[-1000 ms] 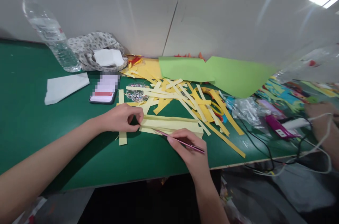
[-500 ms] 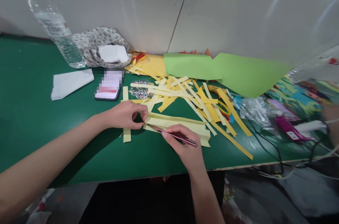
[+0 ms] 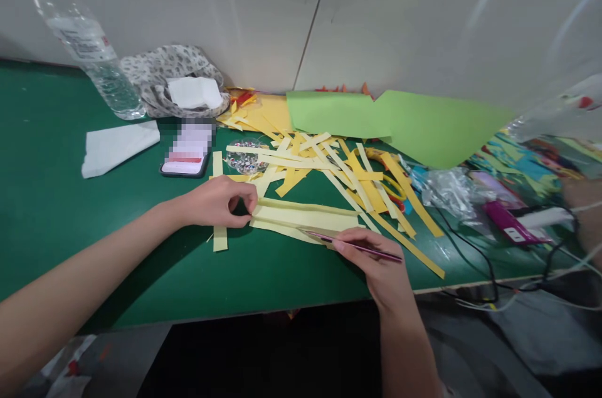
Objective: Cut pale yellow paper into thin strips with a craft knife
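Note:
A pale yellow folded paper piece (image 3: 301, 217) lies in front of me, with creases running along its length. My left hand (image 3: 223, 202) is closed, thumb and forefinger pinching the paper's left end. In my right hand (image 3: 374, 260) is a slim pink pen-like tool (image 3: 360, 246) with a thin pointed tip. That tip rests at the paper's lower fold, right of the middle, while my fingers cover part of the paper's right end. A pale paper strip (image 3: 219, 238) lies under or just beside my left hand; which of these I cannot tell.
Behind the paper lie loose yellow strips (image 3: 324, 166), a clear dish of beads (image 3: 247, 157) and green sheets (image 3: 423, 125). A phone (image 3: 185, 150), white tissue (image 3: 120, 147) and water bottle (image 3: 89, 47) are leftward. Cables and a purple device (image 3: 512, 222) lie right, near another person's arm (image 3: 583, 204).
My right hand and the pink tool have moved right along the paper, from near its left end to past the middle. My left hand keeps its pinch. The view has shifted slightly.

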The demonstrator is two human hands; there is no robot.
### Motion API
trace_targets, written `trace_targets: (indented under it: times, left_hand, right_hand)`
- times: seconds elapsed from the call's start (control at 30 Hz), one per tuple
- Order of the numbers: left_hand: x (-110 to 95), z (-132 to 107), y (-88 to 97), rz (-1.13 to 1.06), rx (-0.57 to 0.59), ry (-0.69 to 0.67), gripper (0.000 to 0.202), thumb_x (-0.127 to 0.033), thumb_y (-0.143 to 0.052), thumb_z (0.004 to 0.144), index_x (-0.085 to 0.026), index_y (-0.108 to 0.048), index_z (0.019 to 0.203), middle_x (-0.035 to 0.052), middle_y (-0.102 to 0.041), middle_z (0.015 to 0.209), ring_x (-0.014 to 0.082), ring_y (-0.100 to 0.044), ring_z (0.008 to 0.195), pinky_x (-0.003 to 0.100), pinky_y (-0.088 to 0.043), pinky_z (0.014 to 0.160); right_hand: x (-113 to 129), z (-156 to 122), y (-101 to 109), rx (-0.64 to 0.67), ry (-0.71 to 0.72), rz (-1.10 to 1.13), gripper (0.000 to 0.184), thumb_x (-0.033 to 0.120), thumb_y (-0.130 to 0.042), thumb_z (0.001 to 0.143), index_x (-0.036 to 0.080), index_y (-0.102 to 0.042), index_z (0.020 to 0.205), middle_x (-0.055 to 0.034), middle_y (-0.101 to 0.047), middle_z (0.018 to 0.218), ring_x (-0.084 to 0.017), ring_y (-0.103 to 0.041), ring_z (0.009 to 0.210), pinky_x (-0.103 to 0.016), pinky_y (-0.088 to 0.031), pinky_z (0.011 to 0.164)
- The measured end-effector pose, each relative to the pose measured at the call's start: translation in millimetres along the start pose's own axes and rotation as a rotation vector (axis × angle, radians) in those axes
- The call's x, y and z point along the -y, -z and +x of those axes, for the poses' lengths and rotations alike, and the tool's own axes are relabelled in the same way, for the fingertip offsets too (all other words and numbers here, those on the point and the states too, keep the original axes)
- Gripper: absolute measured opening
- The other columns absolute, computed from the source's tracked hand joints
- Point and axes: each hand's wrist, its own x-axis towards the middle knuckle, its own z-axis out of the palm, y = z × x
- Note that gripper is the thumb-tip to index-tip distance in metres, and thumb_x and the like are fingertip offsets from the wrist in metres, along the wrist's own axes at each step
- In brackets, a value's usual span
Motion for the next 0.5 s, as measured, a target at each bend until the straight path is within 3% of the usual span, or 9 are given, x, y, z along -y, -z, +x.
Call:
trace_targets:
  times: [0.5]
  left_hand:
    - [-1.4, -1.2, 1.4, 0.000, 0.024, 0.022, 0.008, -0.025, -0.061, 0.073, -0.019, -0.059, 0.078, -0.0065, -0.060, 0.060, 0.0056, -0.051, 0.049, 0.016, -0.038, 0.049]
  right_hand:
    - [-17.3, -0.1, 48.6, -0.016, -0.023, 0.022, 0.009, 0.024, -0.082, 0.062, 0.024, -0.074, 0.066, 0.0002, -0.070, 0.070, -0.015, -0.063, 0.068, -0.023, -0.049, 0.064]
